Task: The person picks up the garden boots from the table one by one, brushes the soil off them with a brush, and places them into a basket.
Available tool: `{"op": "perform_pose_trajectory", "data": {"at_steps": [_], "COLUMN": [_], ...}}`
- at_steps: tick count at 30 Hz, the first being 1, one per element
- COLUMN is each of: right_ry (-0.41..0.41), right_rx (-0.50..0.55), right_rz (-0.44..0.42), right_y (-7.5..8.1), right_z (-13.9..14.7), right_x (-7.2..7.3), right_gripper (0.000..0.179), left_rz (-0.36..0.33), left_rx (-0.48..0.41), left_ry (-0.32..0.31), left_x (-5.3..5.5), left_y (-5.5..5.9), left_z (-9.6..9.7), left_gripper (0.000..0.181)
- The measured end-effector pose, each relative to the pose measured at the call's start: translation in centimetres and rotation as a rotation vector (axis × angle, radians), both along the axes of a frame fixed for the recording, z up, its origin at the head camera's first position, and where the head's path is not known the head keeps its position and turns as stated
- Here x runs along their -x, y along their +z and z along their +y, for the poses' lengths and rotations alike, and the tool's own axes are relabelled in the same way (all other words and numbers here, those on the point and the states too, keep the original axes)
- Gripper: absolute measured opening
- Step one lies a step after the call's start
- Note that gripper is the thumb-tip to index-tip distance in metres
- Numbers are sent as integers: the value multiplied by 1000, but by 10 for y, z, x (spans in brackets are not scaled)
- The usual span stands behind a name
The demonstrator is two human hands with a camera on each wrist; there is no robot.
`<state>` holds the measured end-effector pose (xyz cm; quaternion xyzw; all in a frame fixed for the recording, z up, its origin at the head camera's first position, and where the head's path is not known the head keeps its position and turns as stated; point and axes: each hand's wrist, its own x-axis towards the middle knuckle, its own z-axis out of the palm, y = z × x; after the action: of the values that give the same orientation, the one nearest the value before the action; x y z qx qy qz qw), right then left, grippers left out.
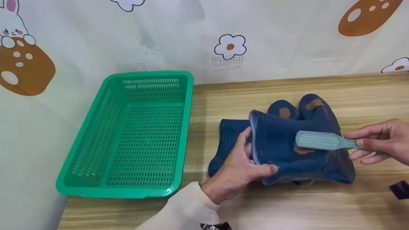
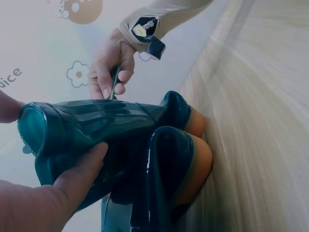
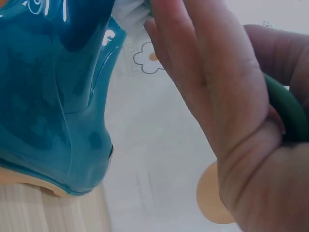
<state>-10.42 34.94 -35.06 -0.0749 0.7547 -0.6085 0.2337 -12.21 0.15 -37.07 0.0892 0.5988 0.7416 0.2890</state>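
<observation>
Two dark blue rain boots with tan soles lie together on the table. My left hand (image 1: 233,171) grips the near boot (image 1: 276,132) at its top opening, with the thumb on the outside of the shaft. Behind and partly under it is the other boot (image 1: 228,138). A green-grey scrub brush (image 1: 320,140) lies across the near boot's shaft, bristles turned toward the boot. My right hand (image 1: 399,142) pinches its handle between thumb and fingers. In the right wrist view, pale bristles (image 3: 133,19) show beside the glossy boot (image 3: 48,96).
To the left, a green slotted plastic basket (image 1: 119,193) stands on the wood-grain table (image 1: 253,225). A pale wall covering (image 1: 278,39) with printed rabbits, fruit and flowers rises at the back and sides.
</observation>
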Motion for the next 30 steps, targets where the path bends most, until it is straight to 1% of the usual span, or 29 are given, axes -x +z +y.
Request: {"op": "perform_pose_trajectory", "data": {"at_steps": [2, 4, 6, 8, 11, 12, 14, 16, 19, 21, 22, 24, 26, 28, 30], "right_ry": [-5, 23, 55, 72, 40, 23, 0, -15, -29, -14, 0, 32, 57, 49, 23], "right_rx": [63, 124, 133, 71, -71, -102, -122, -97, 21, 84, 88, 46, -52, -151, -208], "right_rz": [6, -4, -24, -31, -21, -18, -3, 19, 29, 19, 5, -9, -20, -36, -46], "right_y": [-1, -3, -5, -4, -3, -2, -2, -3, -4, -4, -4, -3, -1, 2, 4], "right_z": [0, -2, -5, -7, -8, -7, -5, -2, 0, 0, -1, -4, -8, -10, -12], "right_x": [0, -1, -1, -1, 0, 0, 0, -1, -2, -2, -3, -3, -4, -3, -2], "right_gripper": [29, 31, 32, 31, 30, 31, 32, 30, 28, 30, 30, 29, 29, 34, 38], "left_rz": [5, 8, 14, 15, 16, 11, 6, 0, 0, 1, 4, 9, 10, 11, 9], "left_rx": [15, 24, 23, 16, -4, -17, -34, -53, -49, -48, -46, -40, -40, -29, -19], "left_ry": [-4, -7, -13, -16, -13, -11, -6, -2, -3, -5, -7, -8, -5, -1, 8], "left_x": [0, 1, 1, 1, 1, 1, 0, 0, 0, 0, 0, 0, 0, -1, -1], "left_y": [1, 1, 1, 0, -1, -2, -3, -3, -3, -3, -3, -2, -3, -3, -4], "left_z": [-1, -1, 0, 0, -1, -1, -2, -3, -4, -4, -4, -3, -3, -2, -2], "left_gripper": [95, 94, 94, 93, 93, 93, 94, 94, 94, 93, 93, 93, 93, 94, 95]}}
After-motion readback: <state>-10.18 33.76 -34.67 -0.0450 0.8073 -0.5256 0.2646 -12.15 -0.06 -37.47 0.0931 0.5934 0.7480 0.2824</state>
